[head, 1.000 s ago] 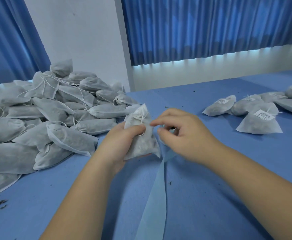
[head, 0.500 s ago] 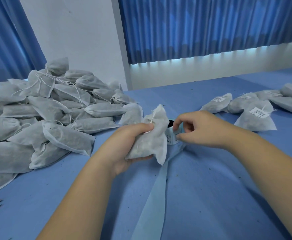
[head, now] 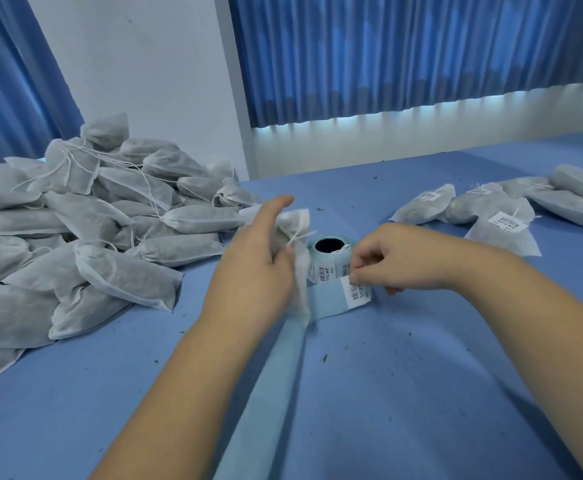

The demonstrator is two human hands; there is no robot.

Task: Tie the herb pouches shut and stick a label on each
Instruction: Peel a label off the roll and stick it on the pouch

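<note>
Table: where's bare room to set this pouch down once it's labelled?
Bare table between label roll and labelled pouches; also right of the backing strip. Crowded left: pouch pile.

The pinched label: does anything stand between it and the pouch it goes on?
Nothing visible blocks it. The right hand pinches the label beside the pouch in the left hand; only the flat backing strip lies between, the label roll behind.

A grey pouch (head: pixel 297 223), tied with white string, stands upright in the left hand (head: pixel 252 268); the label roll (head: pixel 329 252) sits just beside it on the tabletop (head: pixel 421 375); the right hand (head: pixel 397 261) pinches one white barcode label (head: pixel 356 294); labelled pouches (head: pixel 501 226) lie far right.
</note>
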